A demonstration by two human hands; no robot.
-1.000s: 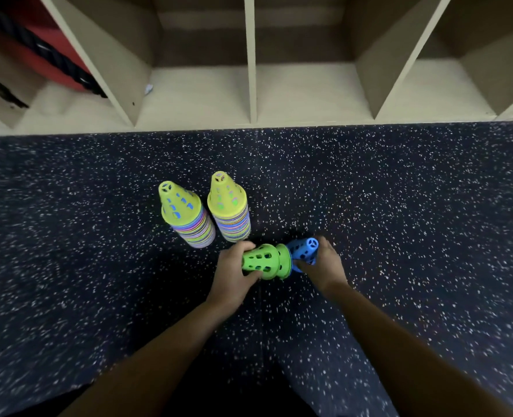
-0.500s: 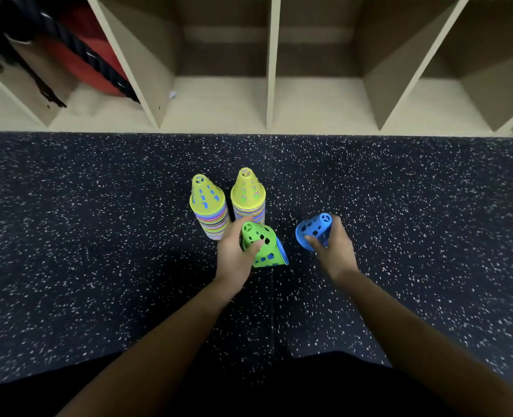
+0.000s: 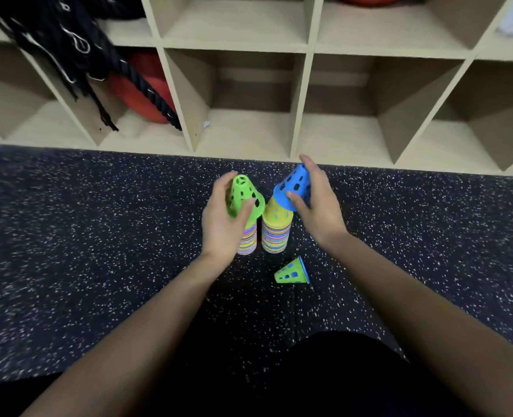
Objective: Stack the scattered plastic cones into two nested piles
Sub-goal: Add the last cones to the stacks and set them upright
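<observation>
Centre frame: your left hand (image 3: pixel 222 227) grips a green cone (image 3: pixel 241 191) above the left pile (image 3: pixel 248 242); your right hand (image 3: pixel 321 212) grips a blue cone (image 3: pixel 292 183) tilted atop the right pile (image 3: pixel 276 236).

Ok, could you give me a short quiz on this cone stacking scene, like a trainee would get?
1. True or false: the loose cone on the floor stands upright.
2. The right hand holds a tilted cone of which colour? A red, B blue, C yellow.
3. Fill in: the left hand holds a ____ over the left pile.
Key: 1 false, it lies on its side; 2 B; 3 green cone.
</observation>
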